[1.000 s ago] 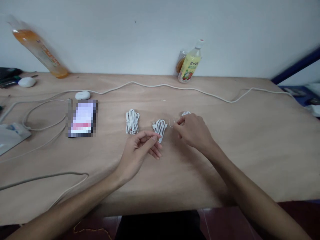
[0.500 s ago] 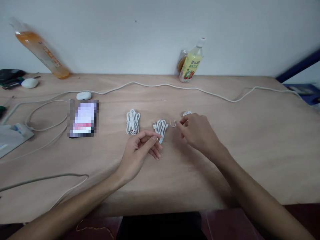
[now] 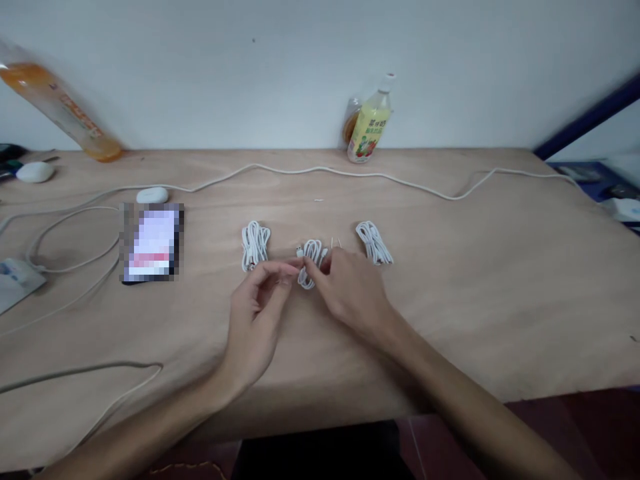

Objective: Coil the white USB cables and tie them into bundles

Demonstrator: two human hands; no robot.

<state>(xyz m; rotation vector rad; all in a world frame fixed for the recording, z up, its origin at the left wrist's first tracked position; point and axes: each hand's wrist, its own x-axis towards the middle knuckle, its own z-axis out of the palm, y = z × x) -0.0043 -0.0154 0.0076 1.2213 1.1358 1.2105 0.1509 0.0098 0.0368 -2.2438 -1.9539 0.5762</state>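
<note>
Three coiled white cables lie in a row on the wooden table: a left bundle (image 3: 255, 241), a middle USB cable (image 3: 313, 251) and a right bundle (image 3: 374, 243). My left hand (image 3: 253, 323) pinches thumb and fingers together just in front of the middle cable. Against its fingertips come those of my right hand (image 3: 353, 287), also closed in a pinch and partly covering that cable. Whatever sits between the fingertips is too small to make out. A thin white U-shaped wire (image 3: 333, 241) shows behind my right knuckles, its lower part hidden.
A phone (image 3: 153, 243) with a blurred screen and a white earbud case (image 3: 152, 195) lie on the left. One long white cord (image 3: 320, 169) crosses the table's back. By the wall stand a yellow-labelled bottle (image 3: 370, 127) and an orange drink bottle (image 3: 75, 113).
My right hand has moved left from the right bundle to meet my left fingertips, uncovering that bundle. My left hand has closed from a looser pose. The whole view has shifted slightly.
</note>
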